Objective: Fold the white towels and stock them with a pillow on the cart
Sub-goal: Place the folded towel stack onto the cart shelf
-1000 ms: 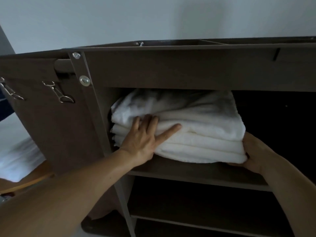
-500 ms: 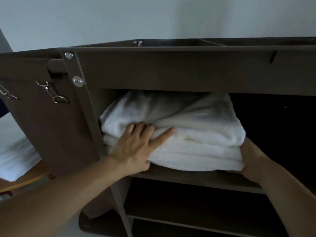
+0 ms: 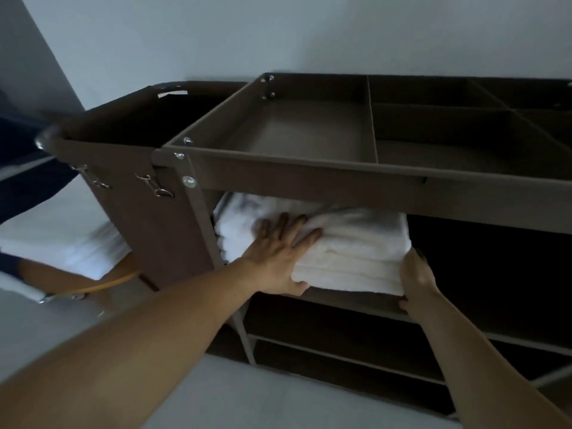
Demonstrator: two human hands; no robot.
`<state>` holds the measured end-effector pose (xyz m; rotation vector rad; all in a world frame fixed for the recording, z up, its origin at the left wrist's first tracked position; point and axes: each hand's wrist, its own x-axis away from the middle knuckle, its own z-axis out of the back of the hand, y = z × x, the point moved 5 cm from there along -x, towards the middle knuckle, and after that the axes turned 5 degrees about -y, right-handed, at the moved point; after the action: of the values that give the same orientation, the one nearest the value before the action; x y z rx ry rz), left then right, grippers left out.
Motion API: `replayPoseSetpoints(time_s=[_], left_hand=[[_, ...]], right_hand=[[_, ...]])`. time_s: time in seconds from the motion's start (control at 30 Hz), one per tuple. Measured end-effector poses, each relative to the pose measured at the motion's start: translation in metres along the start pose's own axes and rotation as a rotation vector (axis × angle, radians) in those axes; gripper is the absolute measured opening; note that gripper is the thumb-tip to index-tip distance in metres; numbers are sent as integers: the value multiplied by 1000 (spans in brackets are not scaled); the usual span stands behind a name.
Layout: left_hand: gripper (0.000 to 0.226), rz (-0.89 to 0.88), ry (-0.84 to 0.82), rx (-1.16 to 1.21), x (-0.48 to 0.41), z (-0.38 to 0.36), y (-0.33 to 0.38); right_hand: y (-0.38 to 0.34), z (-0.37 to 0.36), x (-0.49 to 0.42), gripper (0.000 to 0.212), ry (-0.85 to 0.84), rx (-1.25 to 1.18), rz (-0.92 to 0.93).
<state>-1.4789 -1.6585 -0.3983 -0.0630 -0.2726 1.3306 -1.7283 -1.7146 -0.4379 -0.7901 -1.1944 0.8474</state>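
A stack of folded white towels (image 3: 356,252) lies on the upper shelf of the brown cart (image 3: 309,181), at the shelf's left end. My left hand (image 3: 278,252) presses flat on the front of the stack with fingers spread. My right hand (image 3: 416,277) rests against the stack's right end, its fingers hidden behind the towels. More white linen (image 3: 71,246) lies on a round wooden seat to the left of the cart. No pillow can be made out for sure.
The cart's top tray (image 3: 294,128) has divided compartments. A brown bag (image 3: 139,193) with metal clips hangs on the cart's left side. Lower shelves (image 3: 340,345) are dark. The shelf space right of the towels is in shadow. A pale wall rises behind.
The view has risen and pulled back, so the cart's top tray now shows. Both hands stay on the towel stack, which sits a little deeper on the shelf.
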Motion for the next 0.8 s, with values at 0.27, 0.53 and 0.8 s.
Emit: replayPoseSetpoints(time_s=[0.27,0.53,0.8], left_hand=[[77,-69,-102,36,150,2,9],[85,212,-73,170,325,-36,-129],[89,584,6,183,475,-41,-332]], right_hand=[[-23,-24,163,71,-110,628,443],[-19,-174,265,67,-438,1071,578],[-47,-397,377,64,-668,1130,683]])
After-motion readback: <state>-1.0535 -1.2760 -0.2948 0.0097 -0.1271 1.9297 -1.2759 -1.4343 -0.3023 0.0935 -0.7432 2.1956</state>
